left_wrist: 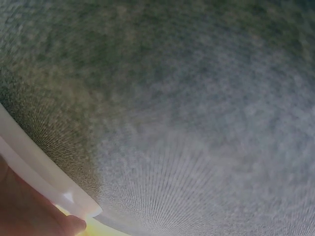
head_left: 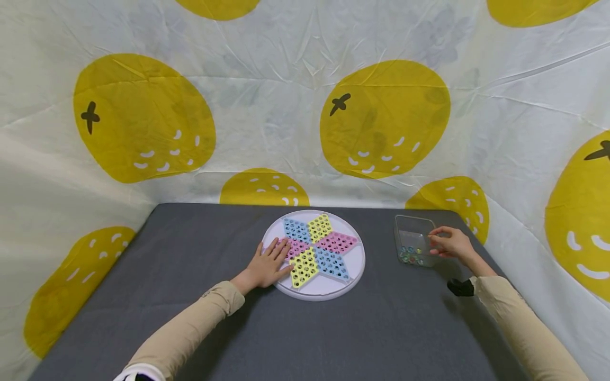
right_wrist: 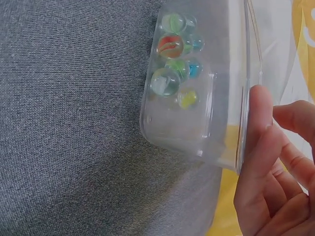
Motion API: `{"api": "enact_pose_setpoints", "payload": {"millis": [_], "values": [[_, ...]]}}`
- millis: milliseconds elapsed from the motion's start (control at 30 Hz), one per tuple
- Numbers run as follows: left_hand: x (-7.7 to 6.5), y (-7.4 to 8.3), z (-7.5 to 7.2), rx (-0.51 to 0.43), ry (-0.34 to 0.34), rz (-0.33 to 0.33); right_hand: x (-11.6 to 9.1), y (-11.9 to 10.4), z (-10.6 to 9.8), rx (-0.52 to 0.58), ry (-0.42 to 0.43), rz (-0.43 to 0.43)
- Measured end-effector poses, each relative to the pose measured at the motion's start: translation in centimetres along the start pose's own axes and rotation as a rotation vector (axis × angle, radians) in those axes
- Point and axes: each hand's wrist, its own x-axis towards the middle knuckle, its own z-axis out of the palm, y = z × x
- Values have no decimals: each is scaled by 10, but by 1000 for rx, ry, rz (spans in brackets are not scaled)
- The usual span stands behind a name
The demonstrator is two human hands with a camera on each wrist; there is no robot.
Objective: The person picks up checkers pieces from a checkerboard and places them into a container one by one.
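Note:
A round white Chinese checkers board (head_left: 351,264) lies on the table with a six-pointed star of yellow, blue and pink hole panels. My left hand (head_left: 269,263) rests flat on its left side, fingers spread over the pink panel. In the left wrist view a fingertip (left_wrist: 74,223) shows by the white board rim (left_wrist: 54,184). At the right stands a clear plastic box (head_left: 415,225) with several glass marbles (head_left: 411,255) gathered at its near end. Bent fingers of my right hand (head_left: 452,244) are right at the box's right rim; I cannot tell whether they pinch anything.
Dark grey cloth covers the table (head_left: 376,328). A white curtain with yellow fruit prints (head_left: 271,127) hangs along the back and sides. A black strap end (head_left: 460,287) sticks out at the right cuff.

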Motion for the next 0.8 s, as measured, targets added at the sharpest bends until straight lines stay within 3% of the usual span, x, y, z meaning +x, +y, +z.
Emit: {"api": "enact_pose_setpoints", "payload": {"millis": [400,800], "values": [[3,1,0,-7,-15,8,-9,-6,5,1,4,18],[5,1,-8,5,-63,-4,-25,-28,29,-110,58,-119]]}}
